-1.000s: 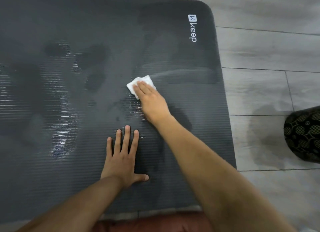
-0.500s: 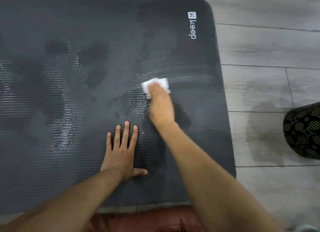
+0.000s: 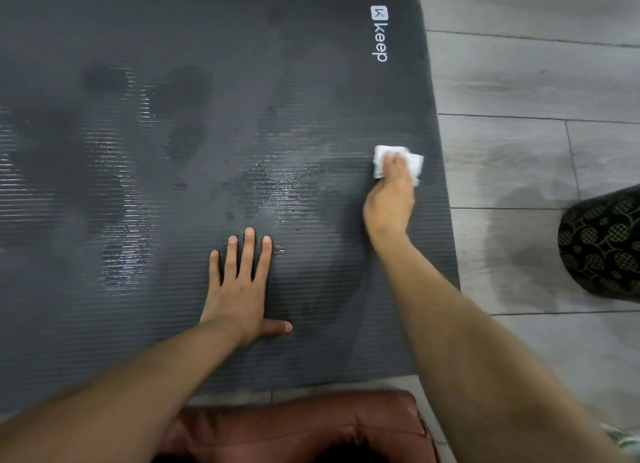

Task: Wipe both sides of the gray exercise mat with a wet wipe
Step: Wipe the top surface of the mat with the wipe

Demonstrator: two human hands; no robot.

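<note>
Head view: gray exercise mat (image 3: 207,133) flat on floor (image 3: 536,82), soft ribbed foam, slick where wet; left hand (image 3: 242,289) spread flat pinning it, right hand (image 3: 389,199) pressing wet wipe (image 3: 382,158) near right edge; lift by edge to flip.

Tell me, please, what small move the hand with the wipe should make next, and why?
Probably slide the white wet wipe up along the ribbed gray exercise mat toward the logo: the right hand is near the right edge, and that corner looks dry. The left hand steadies it.
</note>
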